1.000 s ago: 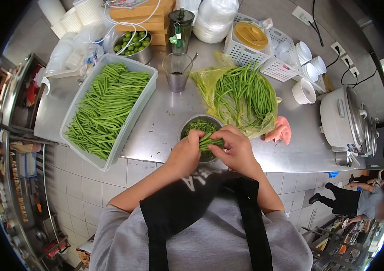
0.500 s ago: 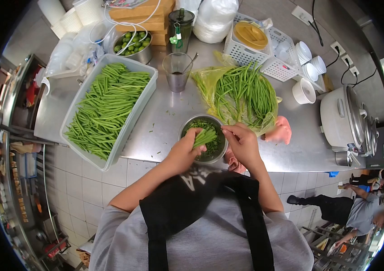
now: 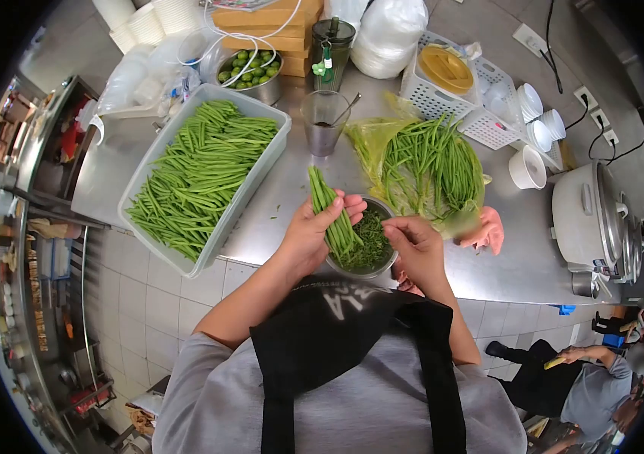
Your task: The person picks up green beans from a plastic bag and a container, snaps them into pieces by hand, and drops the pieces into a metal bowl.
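My left hand (image 3: 307,236) holds a bunch of green beans (image 3: 320,193), tilted over a metal bowl (image 3: 376,203). Its fingers lie partly extended behind the beans, and the thumb crosses in front. Small green bean trimmings (image 3: 373,240) lie in the bowl. At the bowl's right side, my right hand (image 3: 417,244) has thumb and forefinger pinched together; whatever may be between them is too small to make out. Untrimmed-looking long beans (image 3: 431,163) lie on a yellow-green plastic bag (image 3: 371,144) beyond the right hand. Many beans (image 3: 204,174) fill a pale plastic tub (image 3: 280,140) on the left.
A clear cup with a spoon (image 3: 323,125) stands behind the bowl. Further back are a pot of limes (image 3: 265,89), a dark lidded tumbler (image 3: 331,57) and white baskets (image 3: 435,98). Right are a pink crumpled item (image 3: 486,233) and a large cooker (image 3: 575,212). Another person (image 3: 594,386) stands far right.
My left hand has turned the bunch of beans more upright, and its fingers have loosened and extended. My right hand stays pinched by the bowl. The whole view has shifted slightly.
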`<state>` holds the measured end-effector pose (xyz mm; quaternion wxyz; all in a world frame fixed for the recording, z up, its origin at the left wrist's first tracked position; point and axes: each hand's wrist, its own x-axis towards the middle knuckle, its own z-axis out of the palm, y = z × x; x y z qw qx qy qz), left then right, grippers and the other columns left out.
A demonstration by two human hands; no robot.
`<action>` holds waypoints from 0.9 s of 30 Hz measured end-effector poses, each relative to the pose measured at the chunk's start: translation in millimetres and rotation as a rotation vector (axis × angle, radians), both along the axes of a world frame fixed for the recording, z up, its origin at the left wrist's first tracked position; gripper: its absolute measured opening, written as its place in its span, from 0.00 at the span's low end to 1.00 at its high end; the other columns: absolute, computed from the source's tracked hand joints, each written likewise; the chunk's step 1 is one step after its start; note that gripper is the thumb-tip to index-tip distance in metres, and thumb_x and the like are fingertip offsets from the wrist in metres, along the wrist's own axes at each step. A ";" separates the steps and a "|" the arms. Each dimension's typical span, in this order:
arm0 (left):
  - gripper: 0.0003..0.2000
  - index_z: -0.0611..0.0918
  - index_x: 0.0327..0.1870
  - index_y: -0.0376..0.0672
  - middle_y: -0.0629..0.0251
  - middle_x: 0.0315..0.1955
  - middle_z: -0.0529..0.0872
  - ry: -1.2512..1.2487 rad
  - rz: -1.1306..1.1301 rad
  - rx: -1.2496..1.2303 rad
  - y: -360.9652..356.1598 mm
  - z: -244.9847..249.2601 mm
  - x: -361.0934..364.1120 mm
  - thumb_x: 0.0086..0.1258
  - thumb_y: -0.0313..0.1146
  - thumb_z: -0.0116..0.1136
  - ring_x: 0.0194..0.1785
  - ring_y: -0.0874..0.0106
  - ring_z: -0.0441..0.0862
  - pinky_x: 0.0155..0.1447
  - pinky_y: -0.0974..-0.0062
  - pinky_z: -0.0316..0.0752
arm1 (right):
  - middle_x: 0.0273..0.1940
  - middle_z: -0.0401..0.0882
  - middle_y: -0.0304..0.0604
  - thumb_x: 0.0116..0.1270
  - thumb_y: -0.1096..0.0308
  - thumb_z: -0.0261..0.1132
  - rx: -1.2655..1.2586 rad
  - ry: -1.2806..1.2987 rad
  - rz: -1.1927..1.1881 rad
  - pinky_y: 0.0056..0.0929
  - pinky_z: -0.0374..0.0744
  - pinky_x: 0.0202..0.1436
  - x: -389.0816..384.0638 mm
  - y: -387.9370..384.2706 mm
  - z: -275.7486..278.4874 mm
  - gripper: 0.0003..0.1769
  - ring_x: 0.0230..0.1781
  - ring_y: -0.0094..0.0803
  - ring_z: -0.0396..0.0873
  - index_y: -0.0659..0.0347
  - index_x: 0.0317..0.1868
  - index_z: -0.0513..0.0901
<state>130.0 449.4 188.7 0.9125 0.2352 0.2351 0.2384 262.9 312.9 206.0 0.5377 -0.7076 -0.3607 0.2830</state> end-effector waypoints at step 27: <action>0.08 0.67 0.45 0.45 0.55 0.44 0.81 -0.162 0.141 0.383 -20.6 -1.3 0.0 0.70 0.25 0.50 0.57 0.60 0.75 0.63 0.60 0.67 | 0.31 0.78 0.38 0.65 0.72 0.57 -0.052 0.556 -0.025 0.17 0.72 0.25 -15.0 4.1 -13.1 0.06 0.20 0.18 0.72 0.65 0.40 0.76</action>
